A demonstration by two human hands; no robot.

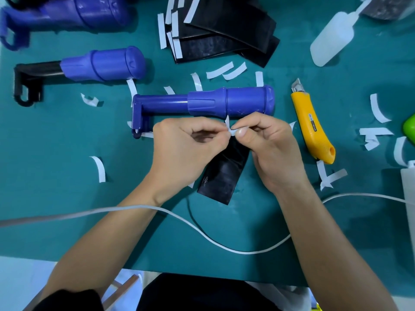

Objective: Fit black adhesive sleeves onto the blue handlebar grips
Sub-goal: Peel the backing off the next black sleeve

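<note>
A black adhesive sleeve (222,173) hangs flat between my hands above the green mat. My left hand (186,149) pinches its top edge. My right hand (271,147) pinches a white backing strip (231,130) at that same edge. Just beyond my fingers lies a blue handlebar grip (206,104) with a bare blue stem. Another blue grip (103,65), on a black-sleeved stem, lies further left. A third blue grip (67,12) sits at the top left. A pile of black sleeves (226,32) lies at the top centre.
A yellow utility knife (312,129) lies right of my right hand. White squeeze bottles (334,39) (408,198) stand at the right. Several peeled white strips (98,169) litter the mat (56,187). A white cable (179,218) crosses below my wrists. A green object (409,129) shows at the right edge.
</note>
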